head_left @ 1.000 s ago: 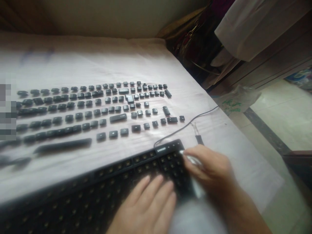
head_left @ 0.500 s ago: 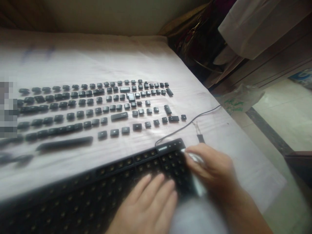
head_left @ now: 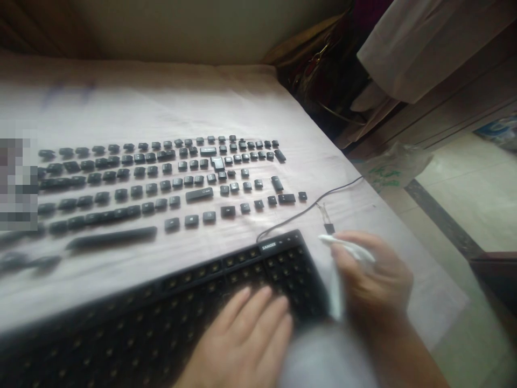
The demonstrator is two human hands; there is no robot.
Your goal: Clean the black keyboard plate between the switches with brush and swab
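My left hand lies flat on the black keyboard, whose keycaps are off, its fingers stretched out. My right hand is closed around a crumpled white cloth or tissue, just off the keyboard's right end. Part of the cloth hangs below that hand; blur hides its exact shape. Beyond the right hand lies a keycap puller with wire loops and a dark end. Loose black keycaps sit in several rows behind the keyboard, a long space bar nearest to it.
A pale cloth covers the table. The keyboard's cable runs to the right edge. Past that edge are a clear plastic bag with green print, hanging fabric and a tiled floor.
My right hand has moved right with the white cloth, from over the keyboard's right corner to beside it. My left hand stays in place on the keyboard.
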